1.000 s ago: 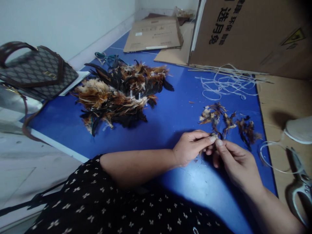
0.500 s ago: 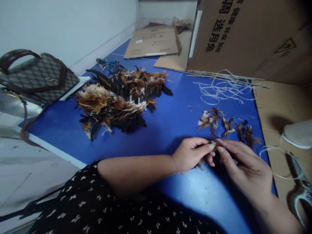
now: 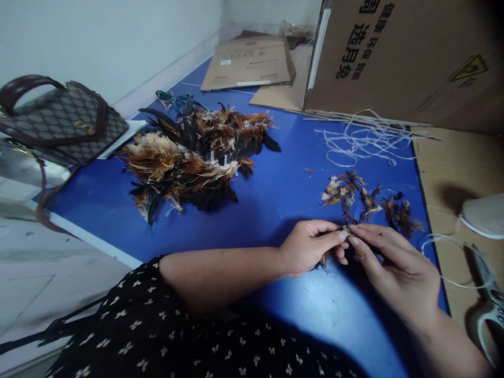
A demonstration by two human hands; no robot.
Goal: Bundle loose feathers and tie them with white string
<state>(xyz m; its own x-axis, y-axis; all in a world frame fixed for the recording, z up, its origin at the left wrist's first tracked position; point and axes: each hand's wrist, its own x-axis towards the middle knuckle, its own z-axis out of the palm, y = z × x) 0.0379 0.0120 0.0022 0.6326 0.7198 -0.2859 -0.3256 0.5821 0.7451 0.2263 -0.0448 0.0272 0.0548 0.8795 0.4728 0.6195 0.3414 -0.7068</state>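
Note:
My left hand [image 3: 309,248] pinches a small bunch of brown feathers [image 3: 323,259] between thumb and fingers; wisps of it stick out below the palm. My right hand [image 3: 397,270] meets it at the fingertips, its thumb and forefinger closed at the tip of the bunch. What exactly those right fingertips grip is too small to make out. Just beyond the hands lie loose clumps of brown and cream feathers [image 3: 342,193]. A large heap of feather strips [image 3: 185,168], rust, cream and black, lies farther left on the blue tabletop [image 3: 268,205].
White string [image 3: 366,142] lies tangled by thin sticks at the back right. Scissors [image 3: 488,294] and a white spool-like object [image 3: 484,215] rest on cardboard at right. A large carton [image 3: 397,63] stands behind. A patterned handbag [image 3: 66,123] sits at left.
The view has shifted slightly. Both hands stay together in nearly the same place, with only a small movement of the right fingertips against the bunch.

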